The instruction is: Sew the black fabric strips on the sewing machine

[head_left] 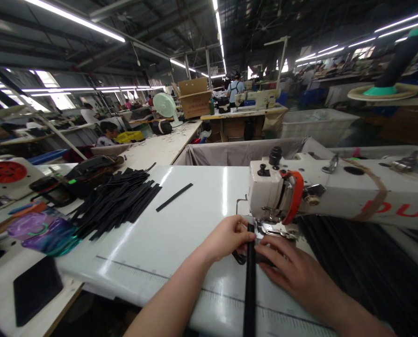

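Observation:
Near the needle area of a white sewing machine (pixel 321 187), my left hand (pixel 230 238) pinches the upper end of a long black strip (pixel 250 285), which runs down toward the table's front edge. My right hand (pixel 288 264) lies just right of the strip, its fingers bent around a dark piece of fabric (pixel 264 256) beside the metal presser area. One short black strip (pixel 174 197) lies alone on the white tabletop (pixel 195 224). Farther left is a pile of black strips (pixel 121 201).
Long black fabric (pixel 356 267) lies under the machine arm at right. At left are a purple and teal pouch (pixel 42 231) and a dark flat tablet-like object (pixel 37 288). Behind stand a green fan (pixel 164 105), a cardboard box (pixel 194 98) and a person (pixel 235 89).

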The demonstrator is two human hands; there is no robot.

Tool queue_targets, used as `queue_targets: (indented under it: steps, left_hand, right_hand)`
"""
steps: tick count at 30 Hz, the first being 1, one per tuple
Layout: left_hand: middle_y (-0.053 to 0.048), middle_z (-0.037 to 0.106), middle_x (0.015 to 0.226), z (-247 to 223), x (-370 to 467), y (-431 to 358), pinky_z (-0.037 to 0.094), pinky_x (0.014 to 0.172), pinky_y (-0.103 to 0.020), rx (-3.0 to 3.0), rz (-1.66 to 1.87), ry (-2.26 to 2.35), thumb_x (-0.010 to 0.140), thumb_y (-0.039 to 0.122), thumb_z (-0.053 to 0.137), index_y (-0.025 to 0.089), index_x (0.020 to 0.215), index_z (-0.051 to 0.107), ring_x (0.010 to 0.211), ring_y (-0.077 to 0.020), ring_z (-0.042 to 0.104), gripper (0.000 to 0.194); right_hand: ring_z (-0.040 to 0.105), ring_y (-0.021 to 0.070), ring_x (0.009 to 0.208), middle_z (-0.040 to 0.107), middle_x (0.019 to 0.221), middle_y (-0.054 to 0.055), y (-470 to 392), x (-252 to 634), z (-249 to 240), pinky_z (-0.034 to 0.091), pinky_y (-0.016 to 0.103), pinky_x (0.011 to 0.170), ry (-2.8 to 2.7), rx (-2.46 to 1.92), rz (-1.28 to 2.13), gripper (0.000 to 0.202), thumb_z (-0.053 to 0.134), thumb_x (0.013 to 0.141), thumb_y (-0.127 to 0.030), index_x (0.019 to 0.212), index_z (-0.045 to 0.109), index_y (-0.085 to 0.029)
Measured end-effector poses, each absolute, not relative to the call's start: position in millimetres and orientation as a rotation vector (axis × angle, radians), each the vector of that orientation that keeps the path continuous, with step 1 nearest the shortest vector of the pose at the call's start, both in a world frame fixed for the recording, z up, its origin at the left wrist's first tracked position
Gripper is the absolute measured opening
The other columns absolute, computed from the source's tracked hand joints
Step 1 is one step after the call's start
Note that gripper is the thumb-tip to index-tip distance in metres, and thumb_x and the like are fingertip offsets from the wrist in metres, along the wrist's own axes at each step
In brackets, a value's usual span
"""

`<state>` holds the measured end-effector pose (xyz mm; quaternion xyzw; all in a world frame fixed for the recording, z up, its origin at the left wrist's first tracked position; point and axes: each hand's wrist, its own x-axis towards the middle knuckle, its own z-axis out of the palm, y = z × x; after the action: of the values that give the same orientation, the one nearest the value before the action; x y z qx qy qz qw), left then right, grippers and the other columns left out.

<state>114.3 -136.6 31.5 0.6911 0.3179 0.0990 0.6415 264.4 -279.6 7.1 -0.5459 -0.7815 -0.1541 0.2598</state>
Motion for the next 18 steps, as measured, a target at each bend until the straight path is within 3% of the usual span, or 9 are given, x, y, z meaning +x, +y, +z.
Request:
queue_targets:
  steps: [4,7,9,10,12,18]
  left_hand:
    - [0.006,0.056,0.058,16,126,-144,0.047,0.053,-0.025,1.603,0.256,0.765,0.084,0.013,0.057,0.016,0.103,0.052,0.049,-0.0126,0.056,0.020]
    - [-0.003,0.065,0.084,12,127,-150,0.051,0.072,-0.032,2.084,0.520,0.896,0.079,0.012,0.068,0.017,0.100,0.058,0.076,-0.0181,0.062,0.024]
    - [-0.006,0.065,0.095,12,126,-152,0.049,0.083,-0.036,2.392,0.603,0.881,0.082,0.017,0.068,0.017,0.090,0.063,0.090,-0.0219,0.059,0.009]
    - [-0.007,0.066,0.095,12,125,-153,0.048,0.086,-0.038,2.494,0.592,0.825,0.086,0.019,0.065,0.017,0.083,0.065,0.091,-0.0224,0.058,0.003]
    - [-0.006,0.068,0.091,10,124,-154,0.047,0.087,-0.037,2.582,0.571,0.693,0.090,0.019,0.059,0.017,0.074,0.067,0.088,-0.0209,0.057,0.018]
    - [-0.004,0.071,0.092,1,127,-154,0.048,0.086,-0.034,2.550,0.675,0.577,0.092,0.014,0.055,0.017,0.075,0.069,0.086,-0.0185,0.059,0.022]
  right_hand:
    - [0.064,0.0202,0.099,0.066,0.107,0.013,-282,260,10,0.057,0.029,0.078,-2.243,-1.373,-0.524,0.040,0.034,0.091,-0.004,0.120,0.060,-0.013]
    - [0.066,0.0206,0.095,0.069,0.103,0.013,-284,260,5,0.058,0.030,0.076,-2.237,-1.463,-0.600,0.044,0.033,0.083,0.001,0.113,0.063,-0.011]
    - [0.066,0.0209,0.095,0.069,0.105,0.013,-285,259,1,0.058,0.031,0.077,-2.243,-1.492,-0.670,0.046,0.034,0.080,0.002,0.112,0.064,-0.011]
    - [0.066,0.0209,0.095,0.070,0.105,0.013,-285,259,-1,0.058,0.031,0.078,-2.251,-1.494,-0.705,0.046,0.034,0.080,0.003,0.112,0.064,-0.011]
    - [0.067,0.0206,0.095,0.070,0.105,0.012,-285,258,-3,0.057,0.030,0.079,-2.257,-1.491,-0.756,0.046,0.035,0.079,0.003,0.112,0.064,-0.011]
    - [0.067,0.0191,0.094,0.071,0.104,0.012,-283,257,0,0.057,0.026,0.079,-2.245,-1.501,-0.798,0.047,0.033,0.078,0.005,0.109,0.065,-0.011]
